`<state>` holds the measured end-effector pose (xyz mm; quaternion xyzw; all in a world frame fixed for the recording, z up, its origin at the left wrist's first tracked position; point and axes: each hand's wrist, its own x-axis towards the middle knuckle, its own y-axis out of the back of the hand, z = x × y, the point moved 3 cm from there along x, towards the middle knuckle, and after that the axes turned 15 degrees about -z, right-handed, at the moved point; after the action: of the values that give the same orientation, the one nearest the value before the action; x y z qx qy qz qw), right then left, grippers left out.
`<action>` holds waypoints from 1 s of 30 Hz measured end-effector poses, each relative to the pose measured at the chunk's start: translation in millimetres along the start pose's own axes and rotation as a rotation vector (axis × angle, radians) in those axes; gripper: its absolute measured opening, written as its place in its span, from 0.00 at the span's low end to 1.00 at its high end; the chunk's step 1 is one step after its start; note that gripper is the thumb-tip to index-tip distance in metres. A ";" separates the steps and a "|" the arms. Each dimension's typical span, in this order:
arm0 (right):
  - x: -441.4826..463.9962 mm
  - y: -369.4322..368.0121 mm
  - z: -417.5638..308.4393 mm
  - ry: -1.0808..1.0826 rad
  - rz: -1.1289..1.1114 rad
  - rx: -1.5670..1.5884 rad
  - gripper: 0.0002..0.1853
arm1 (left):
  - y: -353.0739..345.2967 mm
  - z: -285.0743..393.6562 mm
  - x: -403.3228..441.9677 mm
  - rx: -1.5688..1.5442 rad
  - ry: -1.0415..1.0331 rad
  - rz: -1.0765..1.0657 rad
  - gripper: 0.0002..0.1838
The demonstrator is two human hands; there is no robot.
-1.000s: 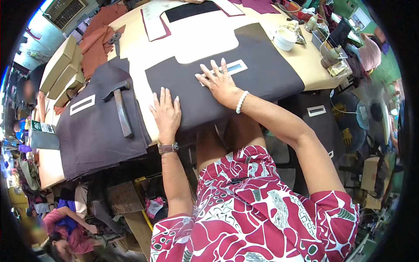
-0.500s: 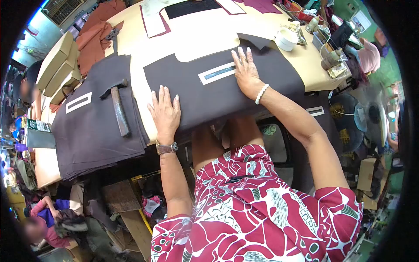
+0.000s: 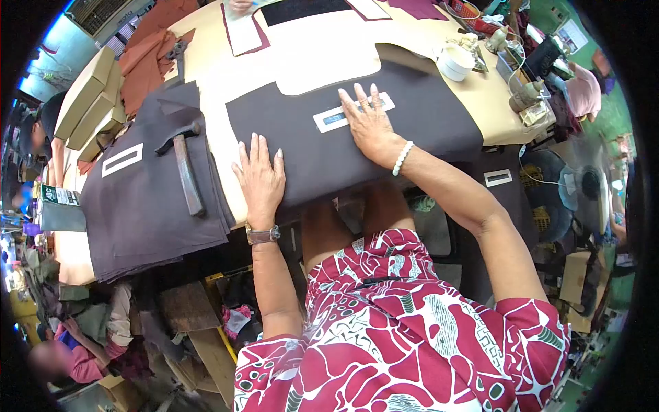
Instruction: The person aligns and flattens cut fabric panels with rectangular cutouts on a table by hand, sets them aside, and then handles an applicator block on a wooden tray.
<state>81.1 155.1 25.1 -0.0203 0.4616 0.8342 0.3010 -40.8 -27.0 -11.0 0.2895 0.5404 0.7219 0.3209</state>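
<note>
Near end, bottom of frame: wearer's patterned red-and-white shirt [image 3: 405, 329], forearms reaching up over the table [image 3: 226, 75].

Left hand [image 3: 261, 182], left of centre: palm down, fingers extended and slightly spread, gripping nothing. Rests on the left side of the dark brown sheet [image 3: 419, 130].

Right hand [image 3: 371, 123], just right of centre: also flat, fingers apart, nothing pinched. Fingers lie across the white frame [image 3: 336, 128]; its left part and right end show past them. How hard it presses, can't tell.

Sheet sits mid-frame on the table, notch cut in its far side, near edge curving down over the table edge. Handling guess: light for its area, limp, leather-like, will fold or sag if lifted from one spot. Take hold at both side edges, or by two opposite corners. Surface looks smooth, so it may slide. Not fragile, but could crease. White frame looks thin and flat; stiffness unclear. Best hold is its outer border at an end, not the narrow window.

Left of frame: stack of similar dark sheets [image 3: 151, 206], hammer [image 3: 187, 172] lying on it, second white frame [image 3: 122, 156] beside the hammer.

Farther: cartons [image 3: 86, 103] and rust-brown pieces [image 3: 147, 62] upper left, round white item [image 3: 454, 63] upper right. Another person's hand [image 3: 240, 5] at top edge.
</note>
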 end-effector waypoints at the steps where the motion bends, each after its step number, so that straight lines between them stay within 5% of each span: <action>1: 1.1 2.8 -3.9 0.011 0.018 0.012 0.31 | 0.2 0.4 0.0 -0.001 0.002 -0.003 0.26; 10: 1.5 0.6 -4.1 0.267 0.254 0.266 0.29 | -0.2 -0.4 1.5 0.002 0.002 0.009 0.27; 17: -8.5 -8.3 28.7 0.521 0.056 0.647 0.30 | 1.6 -1.6 2.0 0.003 0.013 -0.004 0.26; 21: -20.3 -26.8 28.9 0.109 0.165 0.339 0.25 | -0.4 -1.8 1.9 0.017 0.021 -0.010 0.27; 25: -29.2 -13.6 22.8 -0.068 0.045 -0.204 0.29 | 0.5 0.5 2.5 0.007 0.030 -0.036 0.27; 30: -19.3 -5.7 7.0 -0.004 0.014 -0.159 0.28 | -0.1 -0.7 1.2 0.007 0.027 -0.024 0.27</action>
<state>101.6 153.5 30.7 -0.0392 0.3932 0.8704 0.2936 -42.0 -26.5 -11.2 0.2744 0.5505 0.7200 0.3212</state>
